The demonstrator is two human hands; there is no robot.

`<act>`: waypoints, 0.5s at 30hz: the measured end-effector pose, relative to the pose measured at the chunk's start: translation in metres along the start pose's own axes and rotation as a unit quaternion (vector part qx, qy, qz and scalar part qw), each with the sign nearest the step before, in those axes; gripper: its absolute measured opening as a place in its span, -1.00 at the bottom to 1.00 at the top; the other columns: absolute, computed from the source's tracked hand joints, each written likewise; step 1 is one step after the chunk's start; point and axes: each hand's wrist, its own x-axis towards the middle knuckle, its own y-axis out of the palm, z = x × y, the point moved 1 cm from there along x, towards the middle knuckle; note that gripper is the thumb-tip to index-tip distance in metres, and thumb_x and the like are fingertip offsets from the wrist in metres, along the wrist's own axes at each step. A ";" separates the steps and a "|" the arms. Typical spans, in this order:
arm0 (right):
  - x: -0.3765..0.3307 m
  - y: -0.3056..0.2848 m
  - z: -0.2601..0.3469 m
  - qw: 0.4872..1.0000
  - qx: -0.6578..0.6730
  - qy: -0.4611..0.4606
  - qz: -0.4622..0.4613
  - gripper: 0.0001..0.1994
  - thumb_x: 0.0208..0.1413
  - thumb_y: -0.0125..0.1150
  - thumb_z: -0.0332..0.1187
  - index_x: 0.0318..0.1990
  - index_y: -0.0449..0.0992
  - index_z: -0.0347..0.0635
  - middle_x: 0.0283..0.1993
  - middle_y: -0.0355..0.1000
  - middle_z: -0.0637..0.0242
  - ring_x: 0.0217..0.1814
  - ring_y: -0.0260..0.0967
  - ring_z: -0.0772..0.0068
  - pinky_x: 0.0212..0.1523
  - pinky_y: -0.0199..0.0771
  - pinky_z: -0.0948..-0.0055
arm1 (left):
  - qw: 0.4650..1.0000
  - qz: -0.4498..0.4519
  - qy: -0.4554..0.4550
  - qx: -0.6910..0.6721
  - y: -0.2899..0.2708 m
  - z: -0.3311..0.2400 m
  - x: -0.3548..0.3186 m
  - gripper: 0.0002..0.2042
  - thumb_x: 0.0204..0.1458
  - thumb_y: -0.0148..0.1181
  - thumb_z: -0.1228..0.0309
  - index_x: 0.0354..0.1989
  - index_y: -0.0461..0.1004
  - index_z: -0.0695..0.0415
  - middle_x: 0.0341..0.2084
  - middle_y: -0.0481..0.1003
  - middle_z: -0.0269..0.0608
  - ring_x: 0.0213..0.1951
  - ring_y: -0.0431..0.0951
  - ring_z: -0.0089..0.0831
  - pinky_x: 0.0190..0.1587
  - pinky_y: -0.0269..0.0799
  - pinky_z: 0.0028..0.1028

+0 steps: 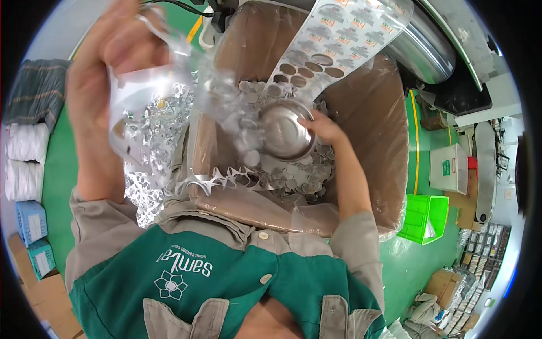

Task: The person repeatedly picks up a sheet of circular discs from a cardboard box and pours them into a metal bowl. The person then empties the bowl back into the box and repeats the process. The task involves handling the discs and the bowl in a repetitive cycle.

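My right hand (326, 127) grips the rim of a shiny metal bowl (285, 131), its thumb over the edge. Under and around the bowl lie many small silvery discs (302, 178) in a large box lined with clear plastic (367, 130). My left hand (132, 48), raised at the upper left, is smeared by motion; its fingers curl around a strip of silvery punched scrap (166, 31). Below that hand hangs a mass of similar silvery scrap (155, 133). Blurred shiny pieces (240, 121) show between the scrap and the bowl.
A printed sheet with punched round holes (339, 42) slopes into the box from a metal roller (426, 48). A green crate (423, 217) and a white bin (449, 169) stand at the right. Stacked bundles and cartons (31, 220) line the left side.
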 end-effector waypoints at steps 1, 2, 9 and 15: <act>0.018 0.001 -0.032 0.988 -0.113 0.065 -0.084 -0.20 -0.11 0.29 -0.07 0.17 0.09 -0.45 0.17 0.17 -0.04 0.18 0.14 0.15 0.13 0.15 0.30 | 0.998 -0.042 -0.003 0.038 0.003 -0.010 -0.004 -0.66 0.11 -0.12 0.38 -0.02 0.29 0.37 -0.72 0.18 -0.53 -0.67 0.23 -0.73 -0.41 0.37 -0.69; 0.028 -0.021 -0.086 0.989 0.028 0.082 -0.119 -0.18 -0.14 0.29 0.00 0.15 0.13 -0.46 0.19 0.14 -0.10 0.21 0.12 0.08 0.13 0.15 0.29 | 0.996 -0.068 0.002 0.062 0.003 -0.015 -0.001 -0.66 0.11 -0.12 0.38 -0.03 0.30 0.37 -0.71 0.17 -0.53 -0.66 0.22 -0.74 -0.41 0.37 -0.69; -0.020 -0.026 0.033 0.852 -0.483 -0.137 -0.146 -0.51 -0.28 0.34 -0.10 -0.33 0.39 -0.35 -0.28 0.38 -0.07 -0.16 0.31 -0.08 -0.16 0.30 0.21 | 0.960 -0.018 -0.125 0.251 -0.022 0.041 0.005 -0.65 0.09 -0.04 0.32 0.02 0.32 0.21 -0.52 0.35 -0.46 -0.28 0.49 -0.61 -0.52 0.20 -0.82; -0.112 -0.027 0.144 0.921 0.216 -0.325 0.003 -0.41 -0.09 0.19 -0.17 0.09 0.24 -0.31 -0.03 0.36 0.15 -0.01 0.34 0.34 -0.02 0.38 0.36 | 0.971 0.017 -0.020 0.239 0.010 0.038 0.022 -0.56 0.03 0.05 0.31 0.03 0.27 0.35 -0.24 0.42 -0.12 -0.15 0.45 -0.36 -0.21 0.39 -0.54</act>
